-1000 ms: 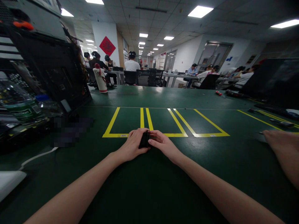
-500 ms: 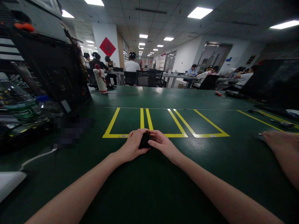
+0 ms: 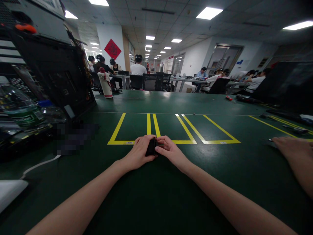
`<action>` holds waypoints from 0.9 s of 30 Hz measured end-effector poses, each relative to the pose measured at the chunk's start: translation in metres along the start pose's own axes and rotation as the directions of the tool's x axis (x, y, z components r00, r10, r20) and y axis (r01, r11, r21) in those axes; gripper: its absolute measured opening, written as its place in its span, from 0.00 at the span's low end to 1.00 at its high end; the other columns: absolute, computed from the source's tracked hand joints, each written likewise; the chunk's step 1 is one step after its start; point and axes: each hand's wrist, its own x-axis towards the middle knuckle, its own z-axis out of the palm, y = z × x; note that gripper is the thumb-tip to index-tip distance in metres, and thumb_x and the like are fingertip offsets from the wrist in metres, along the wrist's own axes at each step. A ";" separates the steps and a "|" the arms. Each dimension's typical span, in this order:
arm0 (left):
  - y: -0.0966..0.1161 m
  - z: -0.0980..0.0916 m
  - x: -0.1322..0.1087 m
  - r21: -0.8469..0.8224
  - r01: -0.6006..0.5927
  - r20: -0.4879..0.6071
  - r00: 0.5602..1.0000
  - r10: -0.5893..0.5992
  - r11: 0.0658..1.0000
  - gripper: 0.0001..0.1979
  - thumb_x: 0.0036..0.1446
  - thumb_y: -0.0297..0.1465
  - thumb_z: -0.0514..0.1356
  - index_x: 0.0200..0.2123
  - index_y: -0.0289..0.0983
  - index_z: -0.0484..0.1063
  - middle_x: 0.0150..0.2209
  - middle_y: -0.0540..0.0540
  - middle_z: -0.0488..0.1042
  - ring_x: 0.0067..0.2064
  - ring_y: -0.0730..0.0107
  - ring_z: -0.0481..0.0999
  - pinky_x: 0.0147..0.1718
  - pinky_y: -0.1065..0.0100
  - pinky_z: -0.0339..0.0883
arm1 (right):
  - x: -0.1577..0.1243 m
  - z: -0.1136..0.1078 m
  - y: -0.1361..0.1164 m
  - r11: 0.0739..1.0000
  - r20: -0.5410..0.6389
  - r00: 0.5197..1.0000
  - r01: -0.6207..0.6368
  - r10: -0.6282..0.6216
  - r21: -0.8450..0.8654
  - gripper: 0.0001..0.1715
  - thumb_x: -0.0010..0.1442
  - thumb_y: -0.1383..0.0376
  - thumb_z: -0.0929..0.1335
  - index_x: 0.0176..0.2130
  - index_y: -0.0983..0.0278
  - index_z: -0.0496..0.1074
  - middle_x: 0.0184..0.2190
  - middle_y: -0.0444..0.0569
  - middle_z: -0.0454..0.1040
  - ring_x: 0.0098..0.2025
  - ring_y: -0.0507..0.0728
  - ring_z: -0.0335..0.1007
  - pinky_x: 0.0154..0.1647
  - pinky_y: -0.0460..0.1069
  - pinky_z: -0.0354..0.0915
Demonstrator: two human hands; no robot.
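Observation:
A small black object stands on the green table, close to the near edge of the yellow tape outlines. My left hand is wrapped round its left side, with fingers over the far side and the thumb at the near side. On the right side, my right hand grips the same object between thumb and fingertips. The palms and the curled fingers hide part of it, so its exact kind cannot be made out.
At the left stand an open computer case, a plastic bottle and a white cable. A white cylinder stands at the back. Another person's hand holds a metallic thing at the right edge.
The other person's hand at the right edge has shifted slightly left. My two hands and the black object look unmoved.

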 end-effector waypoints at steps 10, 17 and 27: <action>-0.002 0.001 0.000 0.002 0.002 0.000 1.000 -0.002 1.000 0.28 0.47 0.30 0.58 0.50 0.41 0.49 0.47 0.46 0.60 0.50 0.62 0.60 0.50 0.57 0.49 | -0.002 0.000 -0.001 0.996 0.042 0.998 0.034 -0.037 0.081 0.17 0.47 0.67 0.68 0.38 0.59 0.61 0.41 0.45 0.64 0.46 0.54 0.63 0.48 0.54 0.59; 0.001 -0.001 0.000 0.000 0.013 0.004 1.000 -0.013 1.000 0.28 0.47 0.30 0.58 0.50 0.40 0.49 0.47 0.45 0.60 0.50 0.62 0.60 0.51 0.57 0.49 | 0.001 0.000 0.002 0.999 0.005 1.000 0.026 -0.026 0.045 0.17 0.50 0.65 0.66 0.41 0.59 0.61 0.41 0.46 0.65 0.46 0.54 0.62 0.49 0.55 0.58; 0.000 0.000 0.000 -0.001 0.007 0.007 1.000 -0.007 1.000 0.28 0.47 0.30 0.58 0.50 0.40 0.49 0.47 0.45 0.60 0.49 0.63 0.60 0.51 0.58 0.49 | -0.001 0.001 -0.002 0.997 0.029 0.999 0.033 -0.035 0.076 0.17 0.48 0.67 0.68 0.38 0.59 0.61 0.40 0.45 0.64 0.45 0.53 0.62 0.49 0.54 0.57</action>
